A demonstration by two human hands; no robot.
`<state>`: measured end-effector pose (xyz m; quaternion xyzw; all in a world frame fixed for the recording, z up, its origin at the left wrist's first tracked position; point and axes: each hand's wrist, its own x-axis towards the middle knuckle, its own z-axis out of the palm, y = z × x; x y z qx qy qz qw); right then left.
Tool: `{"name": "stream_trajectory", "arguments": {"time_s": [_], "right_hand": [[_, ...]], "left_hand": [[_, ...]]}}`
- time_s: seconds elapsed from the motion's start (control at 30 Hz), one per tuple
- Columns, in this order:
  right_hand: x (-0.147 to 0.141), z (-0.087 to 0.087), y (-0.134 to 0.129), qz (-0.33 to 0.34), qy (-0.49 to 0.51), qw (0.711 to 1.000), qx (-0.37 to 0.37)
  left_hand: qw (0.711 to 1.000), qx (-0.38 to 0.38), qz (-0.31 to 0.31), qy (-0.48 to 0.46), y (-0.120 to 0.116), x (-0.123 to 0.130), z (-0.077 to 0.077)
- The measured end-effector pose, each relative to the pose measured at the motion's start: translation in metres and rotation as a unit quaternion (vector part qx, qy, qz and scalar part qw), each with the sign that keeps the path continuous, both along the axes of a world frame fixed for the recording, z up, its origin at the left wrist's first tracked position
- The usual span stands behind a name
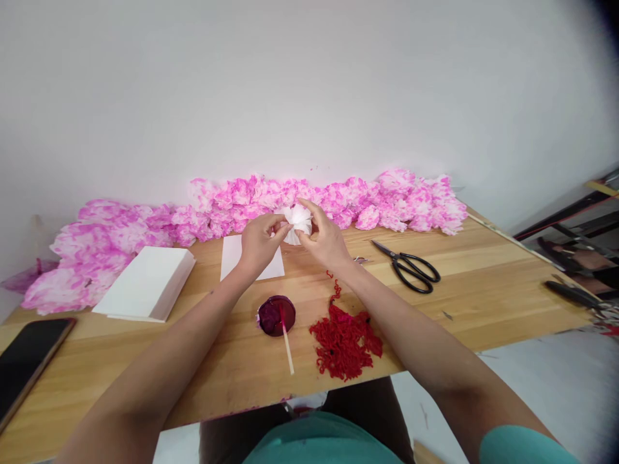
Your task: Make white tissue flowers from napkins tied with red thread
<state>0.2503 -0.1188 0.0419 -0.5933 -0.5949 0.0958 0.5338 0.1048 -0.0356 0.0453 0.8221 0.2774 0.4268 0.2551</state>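
Note:
Between both hands, above the wooden table, is a white paper flower (298,222) with ruffled petals. My left hand (261,240) pinches its left side between thumb and fingers. On the other side, my right hand (325,237) has its thumb and index finger on the petals. Below my left hand lies a white paper sheet (232,258). Nearer to me sits a small round dish of dark magenta dye (269,316), with a thin wooden stick (289,351) leaning out of it. A tangle of red yarn (345,345) lies under my right forearm.
Many pink-and-white paper flowers (242,200) line the wall. A stack of white paper (145,280) and a phone (31,361) are at left. Black-handled scissors (411,267) rest at right; another black-handled tool (573,294) lies near the table's right edge.

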Motion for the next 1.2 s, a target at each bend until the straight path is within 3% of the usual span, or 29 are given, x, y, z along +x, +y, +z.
{"name": "stream_trajectory", "arguments": {"time_s": [0.17,0.3,0.4,0.5,0.6,0.7,0.87,1.0,1.2], "right_hand": [[0.001,0.002,-0.001,-0.006,0.001,1.000,-0.008],[0.000,0.008,-0.006,0.052,0.057,0.997,-0.009],[0.001,0.016,-0.010,0.094,0.119,0.988,0.013],[0.004,0.023,-0.012,0.069,0.147,0.985,0.056],[0.011,0.024,-0.010,0.029,0.140,0.988,0.065],[0.016,0.019,-0.005,0.037,0.132,0.990,0.019],[0.014,0.011,-0.001,0.115,0.158,0.979,-0.064],[0.008,0.007,0.001,0.141,0.159,0.974,-0.076],[0.004,0.002,0.004,0.171,0.274,0.944,-0.063]], "left_hand": [[0.997,-0.054,-0.062,-0.006,0.004,-0.001,0.000],[0.972,-0.197,-0.112,-0.054,0.007,0.000,-0.007],[0.898,-0.353,-0.226,-0.134,0.010,0.001,-0.016],[0.819,-0.455,-0.294,-0.190,0.012,0.002,-0.025],[0.782,-0.495,-0.315,-0.211,0.012,0.000,-0.029],[0.780,-0.494,-0.322,-0.208,0.011,-0.001,-0.030],[0.787,-0.486,-0.326,-0.195,0.009,-0.001,-0.032],[0.786,-0.498,-0.316,-0.188,0.009,0.001,-0.035],[0.778,-0.508,-0.314,-0.195,0.011,0.001,-0.042]]}}
